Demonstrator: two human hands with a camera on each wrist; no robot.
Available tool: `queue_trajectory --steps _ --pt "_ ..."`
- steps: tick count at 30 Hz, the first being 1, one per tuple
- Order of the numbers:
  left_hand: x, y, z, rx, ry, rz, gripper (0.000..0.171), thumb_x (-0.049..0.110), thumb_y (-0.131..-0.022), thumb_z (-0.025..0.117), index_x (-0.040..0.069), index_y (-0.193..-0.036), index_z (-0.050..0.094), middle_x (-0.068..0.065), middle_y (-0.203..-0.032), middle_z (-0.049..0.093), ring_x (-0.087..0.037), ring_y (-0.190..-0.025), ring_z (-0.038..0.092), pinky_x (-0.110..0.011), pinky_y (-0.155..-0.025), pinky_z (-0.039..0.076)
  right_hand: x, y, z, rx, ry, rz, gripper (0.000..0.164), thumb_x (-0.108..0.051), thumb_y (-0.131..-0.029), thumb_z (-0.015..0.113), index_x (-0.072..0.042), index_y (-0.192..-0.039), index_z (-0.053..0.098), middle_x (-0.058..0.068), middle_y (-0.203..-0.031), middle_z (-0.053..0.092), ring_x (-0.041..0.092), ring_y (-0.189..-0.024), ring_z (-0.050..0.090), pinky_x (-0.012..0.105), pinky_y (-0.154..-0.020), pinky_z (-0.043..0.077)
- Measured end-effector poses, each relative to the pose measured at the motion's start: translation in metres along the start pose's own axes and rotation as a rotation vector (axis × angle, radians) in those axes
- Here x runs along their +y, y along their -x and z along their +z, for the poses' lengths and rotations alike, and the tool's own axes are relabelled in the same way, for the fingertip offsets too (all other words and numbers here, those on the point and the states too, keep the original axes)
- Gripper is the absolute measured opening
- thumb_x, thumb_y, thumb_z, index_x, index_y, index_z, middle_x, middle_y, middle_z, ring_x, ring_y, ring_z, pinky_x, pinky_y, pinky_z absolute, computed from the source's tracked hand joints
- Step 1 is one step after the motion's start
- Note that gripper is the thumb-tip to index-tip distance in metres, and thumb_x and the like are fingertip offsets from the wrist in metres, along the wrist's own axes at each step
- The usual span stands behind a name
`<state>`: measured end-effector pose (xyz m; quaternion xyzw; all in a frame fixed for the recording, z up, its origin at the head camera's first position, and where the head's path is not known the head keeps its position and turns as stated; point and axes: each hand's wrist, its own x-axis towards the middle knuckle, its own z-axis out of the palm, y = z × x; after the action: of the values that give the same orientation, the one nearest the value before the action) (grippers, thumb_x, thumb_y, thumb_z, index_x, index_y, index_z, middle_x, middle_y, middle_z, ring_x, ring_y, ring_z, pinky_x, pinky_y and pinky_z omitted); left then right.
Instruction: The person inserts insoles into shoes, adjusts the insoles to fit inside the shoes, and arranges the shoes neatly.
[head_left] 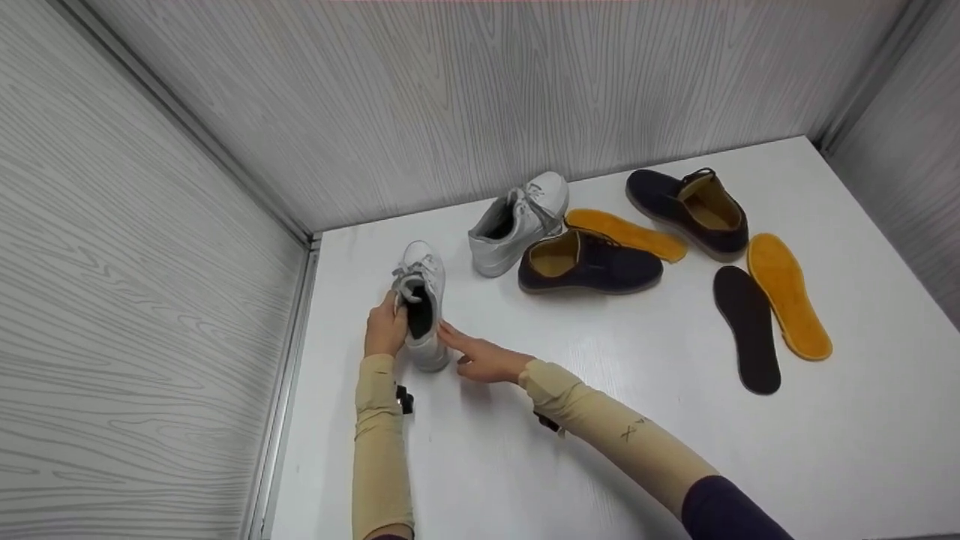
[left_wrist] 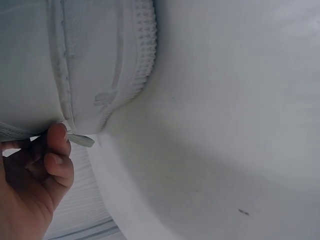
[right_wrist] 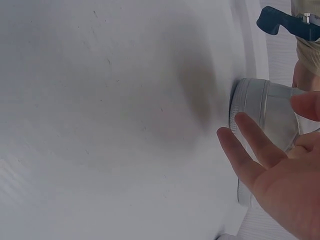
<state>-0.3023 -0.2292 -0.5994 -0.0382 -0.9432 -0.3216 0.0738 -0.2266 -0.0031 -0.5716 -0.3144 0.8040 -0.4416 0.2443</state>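
A white sneaker (head_left: 429, 346) stands on the white table, its toe toward the back wall and its dark opening facing up. On its left side my left hand (head_left: 386, 328) grips the upper near the collar and laces. In the left wrist view, the curled fingers of my left hand (left_wrist: 37, 175) are at the upper, beside a grey lace end (left_wrist: 81, 139). From the right, my right hand (head_left: 486, 361) reaches to the sneaker's side near the heel, fingertips against it. The right wrist view shows my right hand (right_wrist: 287, 187) with fingers extended and spread beside the sneaker.
Another white sneaker (head_left: 491, 259) stands near the back wall. Right of it are two dark shoes, one in front (head_left: 619, 268) and one farther back (head_left: 660, 196). An orange insole (head_left: 626, 229) lies between them. Another orange insole (head_left: 787, 296) and a dark insole (head_left: 746, 330) lie at the right.
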Motion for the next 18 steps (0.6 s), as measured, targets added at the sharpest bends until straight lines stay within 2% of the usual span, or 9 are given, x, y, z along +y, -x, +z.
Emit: queue_trajectory --steps 6,11,14,18 --pt "0.005 -0.005 -0.007 -0.021 -0.025 0.018 0.012 0.015 -0.098 0.049 0.003 -0.100 0.052 -0.021 -0.074 0.058 -0.034 -0.069 0.054 -0.051 -0.070 0.046 -0.001 -0.002 -0.004 0.036 0.007 -0.015 0.079 0.005 -0.091 0.048 -0.009 -0.159 0.010 0.006 -0.166 0.001 0.017 -0.147 0.023 0.033 -0.104 0.042" --pt "0.012 -0.001 -0.014 -0.038 -0.134 -0.001 0.021 0.025 -0.097 0.052 0.005 -0.099 0.053 -0.018 -0.077 0.061 -0.033 -0.068 0.057 -0.049 -0.066 0.048 -0.003 -0.001 -0.008 0.088 0.023 -0.022 0.069 0.003 -0.094 0.047 -0.005 -0.157 0.021 0.010 -0.164 0.015 0.024 -0.143 0.033 0.037 -0.103 0.043" --pt "0.023 0.003 -0.022 0.019 -0.197 -0.005 0.024 0.027 -0.093 0.054 0.004 -0.100 0.055 -0.019 -0.076 0.062 -0.033 -0.062 0.055 -0.049 -0.060 0.047 -0.006 0.001 -0.013 0.117 0.009 -0.019 0.062 0.002 -0.094 0.047 -0.002 -0.154 0.029 0.015 -0.159 0.030 0.030 -0.132 0.048 0.041 -0.101 0.044" --pt "0.045 0.003 -0.034 0.153 -0.267 0.031 0.021 0.023 -0.093 0.055 0.003 -0.098 0.056 -0.018 -0.067 0.060 -0.032 -0.050 0.050 -0.048 -0.049 0.043 -0.013 0.004 -0.024 0.201 -0.018 -0.012 0.052 0.000 -0.094 0.046 0.003 -0.146 0.043 0.020 -0.144 0.050 0.032 -0.114 0.062 0.043 -0.096 0.047"
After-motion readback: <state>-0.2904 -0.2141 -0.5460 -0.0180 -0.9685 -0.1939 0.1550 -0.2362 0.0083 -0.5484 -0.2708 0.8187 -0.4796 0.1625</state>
